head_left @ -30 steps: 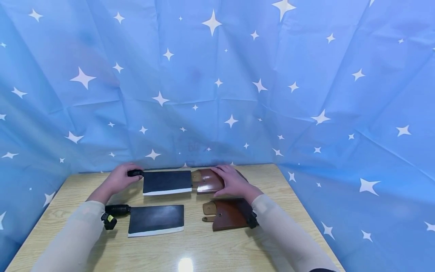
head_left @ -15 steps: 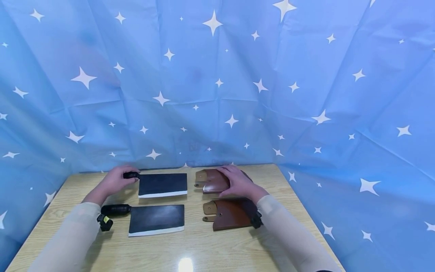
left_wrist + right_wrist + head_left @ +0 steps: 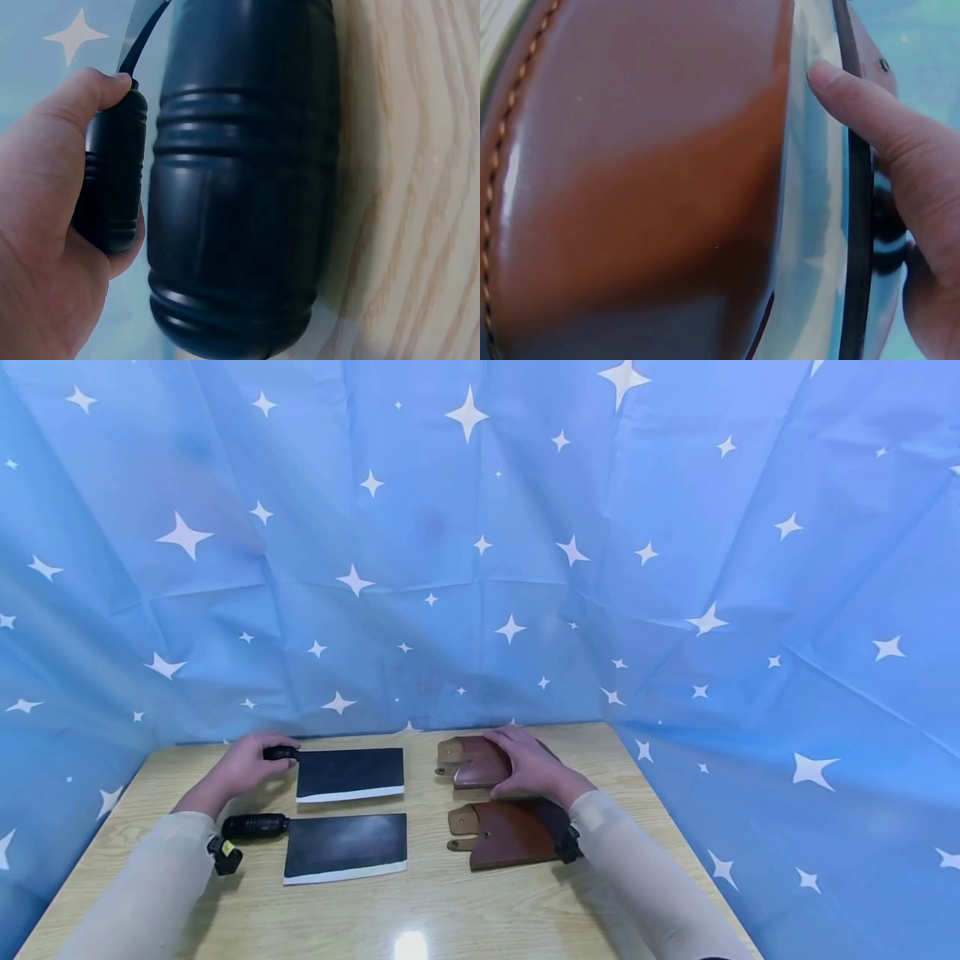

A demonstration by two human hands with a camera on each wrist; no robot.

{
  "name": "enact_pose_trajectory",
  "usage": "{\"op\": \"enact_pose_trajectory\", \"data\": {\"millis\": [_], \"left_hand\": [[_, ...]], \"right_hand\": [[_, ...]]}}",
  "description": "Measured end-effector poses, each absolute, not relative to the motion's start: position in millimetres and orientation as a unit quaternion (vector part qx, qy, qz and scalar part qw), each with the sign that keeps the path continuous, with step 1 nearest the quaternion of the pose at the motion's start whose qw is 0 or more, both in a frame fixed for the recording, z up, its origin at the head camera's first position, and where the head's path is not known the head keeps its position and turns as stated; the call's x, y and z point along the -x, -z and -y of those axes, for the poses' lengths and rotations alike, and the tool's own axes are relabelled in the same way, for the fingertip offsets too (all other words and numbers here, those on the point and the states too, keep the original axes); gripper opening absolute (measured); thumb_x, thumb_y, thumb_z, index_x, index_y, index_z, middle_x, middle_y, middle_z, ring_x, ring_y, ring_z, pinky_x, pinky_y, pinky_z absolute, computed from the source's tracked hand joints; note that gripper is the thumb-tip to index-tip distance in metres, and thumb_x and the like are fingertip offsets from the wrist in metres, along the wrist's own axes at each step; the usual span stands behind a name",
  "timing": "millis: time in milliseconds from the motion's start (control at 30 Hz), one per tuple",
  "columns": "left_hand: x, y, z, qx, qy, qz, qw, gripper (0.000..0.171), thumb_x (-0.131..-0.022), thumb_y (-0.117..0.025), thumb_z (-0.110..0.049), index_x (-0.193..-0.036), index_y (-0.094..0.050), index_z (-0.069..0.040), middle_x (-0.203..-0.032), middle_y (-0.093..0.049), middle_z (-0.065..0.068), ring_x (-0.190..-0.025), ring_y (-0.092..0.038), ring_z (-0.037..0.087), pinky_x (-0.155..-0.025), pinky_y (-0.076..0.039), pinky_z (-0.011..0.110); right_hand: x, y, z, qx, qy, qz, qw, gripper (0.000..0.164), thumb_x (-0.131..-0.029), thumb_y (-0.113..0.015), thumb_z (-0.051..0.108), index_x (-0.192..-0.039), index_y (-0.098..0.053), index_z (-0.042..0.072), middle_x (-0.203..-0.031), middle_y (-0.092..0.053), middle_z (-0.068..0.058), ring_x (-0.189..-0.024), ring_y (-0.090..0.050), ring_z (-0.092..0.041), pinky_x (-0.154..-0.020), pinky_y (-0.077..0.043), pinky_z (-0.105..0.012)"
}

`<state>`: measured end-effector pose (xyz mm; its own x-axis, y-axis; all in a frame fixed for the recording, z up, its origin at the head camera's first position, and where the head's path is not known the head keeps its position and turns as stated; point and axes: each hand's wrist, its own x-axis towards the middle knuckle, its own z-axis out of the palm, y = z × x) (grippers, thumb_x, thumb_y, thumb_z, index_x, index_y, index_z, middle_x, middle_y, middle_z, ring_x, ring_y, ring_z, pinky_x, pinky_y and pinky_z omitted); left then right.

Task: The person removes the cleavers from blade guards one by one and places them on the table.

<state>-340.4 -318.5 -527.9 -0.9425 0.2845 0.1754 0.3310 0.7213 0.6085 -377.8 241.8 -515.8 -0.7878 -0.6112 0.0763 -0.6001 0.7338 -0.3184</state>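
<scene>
My left hand grips the black ridged handle of the farther cleaver, thumb along the handle's neck. Its broad black blade with a pale cutting edge points right, toward the sheaths. Across a gap, my right hand holds the farther brown leather sheath from above, the thumb on its near side. That sheath's tan flap and snap strap stick out at its left end; the rest is partly hidden by the hand.
Nearer on the wooden table lies a second cleaver, its handle to the left. To its right is a second brown sheath, stitched along one edge, under my right wrist. A blue curtain with white stars hangs behind the table.
My left hand has drawn the farther cleaver leftward and slightly nearer, widening the gap to the sheath. The right hand and its sheath have shifted slightly right. The nearer cleaver and sheath stay put.
</scene>
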Motion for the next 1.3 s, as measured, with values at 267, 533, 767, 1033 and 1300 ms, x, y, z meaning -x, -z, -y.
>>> {"op": "enact_pose_trajectory", "data": {"millis": [267, 533, 767, 1033, 1300], "left_hand": [[342.8, 536.1, 322.1, 0.156, 0.347, 0.925, 0.020, 0.035, -0.102, -0.080, -0.011, -0.134, -0.076, 0.002, -0.135, -0.069, 0.030, -0.114, -0.069, 0.041, -0.087, -0.060, 0.049], [348.8, 547.3, 325.7, 0.155, 0.351, 0.923, 0.013, 0.031, -0.101, -0.078, -0.008, -0.131, -0.078, -0.001, -0.127, -0.072, 0.022, -0.104, -0.069, 0.031, -0.080, -0.059, 0.040], [352.7, 554.3, 329.6, 0.156, 0.343, 0.926, 0.011, 0.029, -0.101, -0.078, -0.009, -0.129, -0.079, -0.002, -0.124, -0.073, 0.019, -0.107, -0.069, 0.032, -0.084, -0.060, 0.044], [352.3, 549.8, 328.7, 0.146, 0.352, 0.924, -0.014, 0.031, -0.101, -0.078, -0.009, -0.130, -0.078, 0.000, -0.128, -0.072, 0.024, -0.107, -0.068, 0.034, -0.086, -0.058, 0.045], [351.3, 547.1, 327.3, 0.146, 0.345, 0.927, -0.015, 0.030, -0.101, -0.077, -0.009, -0.130, -0.078, 0.000, -0.131, -0.070, 0.026, -0.107, -0.067, 0.033, -0.085, -0.057, 0.044]], "right_hand": [[377.8, 518.8, -241.7, 0.325, 0.157, -0.932, 0.024, 0.116, -0.078, -0.103, 0.048, -0.170, -0.043, 0.011, -0.173, -0.038, -0.022, -0.162, -0.028, -0.047, -0.129, -0.030, -0.062], [381.2, 524.8, -243.7, 0.319, 0.150, -0.935, 0.032, 0.116, -0.078, -0.102, 0.048, -0.169, -0.043, 0.008, -0.171, -0.042, -0.021, -0.160, -0.034, -0.045, -0.128, -0.031, -0.061], [385.4, 532.9, -245.2, 0.310, 0.160, -0.936, 0.056, 0.116, -0.081, -0.100, 0.051, -0.172, -0.040, 0.012, -0.173, -0.040, -0.018, -0.160, -0.035, -0.041, -0.127, -0.033, -0.060], [392.6, 537.9, -246.8, 0.300, 0.180, -0.931, 0.105, 0.115, -0.084, -0.098, 0.048, -0.174, -0.035, 0.017, -0.178, -0.032, -0.018, -0.164, -0.029, -0.041, -0.129, -0.029, -0.061], [395.2, 535.6, -247.9, 0.289, 0.216, -0.920, 0.154, 0.116, -0.085, -0.099, 0.043, -0.176, -0.032, 0.016, -0.181, -0.023, -0.019, -0.166, -0.021, -0.042, -0.130, -0.025, -0.062]]}}
